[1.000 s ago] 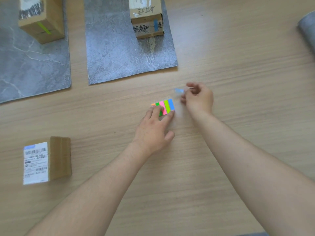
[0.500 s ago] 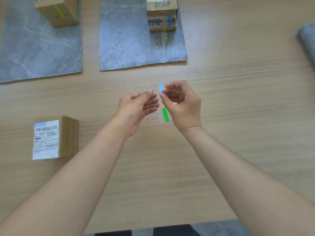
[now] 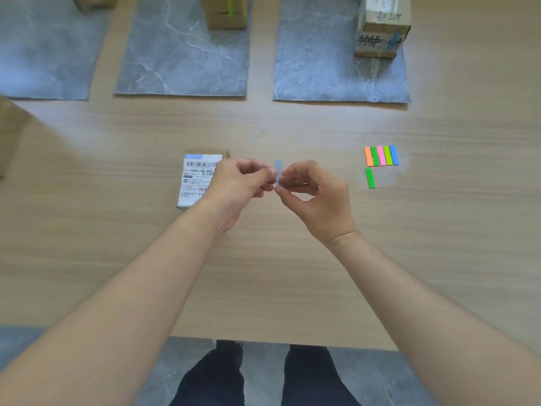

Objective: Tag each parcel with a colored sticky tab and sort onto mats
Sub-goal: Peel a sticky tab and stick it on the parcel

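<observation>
My left hand and my right hand meet above the table's middle and together pinch a small blue sticky tab, held upright between the fingertips. A cardboard parcel with a white shipping label lies flat on the table just behind my left hand, partly hidden by it. The pad of coloured tabs lies to the right, with a loose green tab on a clear strip below it. Three grey mats lie at the back: left, middle, right.
A parcel with a green tab stands on the middle mat and a parcel with a blue tab on the right mat. Another box is cut off on the left mat. A cardboard edge intrudes at far left. The table's front edge runs below my arms.
The view has shifted, so the labelled parcel now lies behind my left hand. My left hand has closed in and joined the right in pinching the blue tab. The tab pad lies untouched at right.
</observation>
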Available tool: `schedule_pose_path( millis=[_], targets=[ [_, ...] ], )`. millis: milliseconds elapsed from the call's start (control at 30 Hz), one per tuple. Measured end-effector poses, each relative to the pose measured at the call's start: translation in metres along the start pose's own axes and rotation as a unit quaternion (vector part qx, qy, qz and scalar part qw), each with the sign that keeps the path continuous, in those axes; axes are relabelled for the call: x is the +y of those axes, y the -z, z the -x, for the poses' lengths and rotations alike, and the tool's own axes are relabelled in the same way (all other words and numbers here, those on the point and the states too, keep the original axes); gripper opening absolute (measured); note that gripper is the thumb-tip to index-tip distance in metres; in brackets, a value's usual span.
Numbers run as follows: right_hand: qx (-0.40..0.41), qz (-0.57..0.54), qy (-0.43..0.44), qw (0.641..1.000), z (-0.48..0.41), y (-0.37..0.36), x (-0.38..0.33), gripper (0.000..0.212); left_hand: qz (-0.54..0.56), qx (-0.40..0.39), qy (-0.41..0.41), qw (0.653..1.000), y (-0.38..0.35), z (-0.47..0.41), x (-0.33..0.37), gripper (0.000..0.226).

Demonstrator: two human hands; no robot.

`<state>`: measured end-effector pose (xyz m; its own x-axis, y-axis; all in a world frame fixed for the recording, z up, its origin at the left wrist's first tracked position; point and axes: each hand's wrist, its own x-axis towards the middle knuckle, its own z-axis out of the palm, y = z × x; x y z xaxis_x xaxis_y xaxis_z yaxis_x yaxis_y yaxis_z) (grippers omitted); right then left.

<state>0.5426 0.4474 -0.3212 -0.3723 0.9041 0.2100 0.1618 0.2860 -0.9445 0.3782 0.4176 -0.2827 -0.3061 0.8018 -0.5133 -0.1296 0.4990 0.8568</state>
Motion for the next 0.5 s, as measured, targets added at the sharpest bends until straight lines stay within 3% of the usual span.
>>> schedule_pose_path(
  millis=[167, 300, 400, 500],
  targets=[
    [0.005, 0.039, 0.016, 0.999, 0.027, -0.048, -0.016, 0.025, -0.074, 0.023, -0.057, 0.995, 0.059, 0.02, -0.026, 0.01],
    [0.029, 0.081, 0.004, 0.996, 0.04, -0.078, -0.02, 0.027, -0.066, 0.056, -0.074, 0.993, 0.099, 0.029, -0.048, 0.009],
    [0.011, 0.143, -0.01, 0.99, 0.047, -0.096, -0.022, 0.042, -0.059, 0.064, -0.095, 0.992, 0.115, 0.037, -0.065, 0.012],
    [-0.071, 0.258, -0.043, 0.963, 0.047, -0.11, -0.029, 0.065, -0.067, 0.076, -0.097, 0.99, 0.121, 0.04, -0.086, 0.01]
  ],
)
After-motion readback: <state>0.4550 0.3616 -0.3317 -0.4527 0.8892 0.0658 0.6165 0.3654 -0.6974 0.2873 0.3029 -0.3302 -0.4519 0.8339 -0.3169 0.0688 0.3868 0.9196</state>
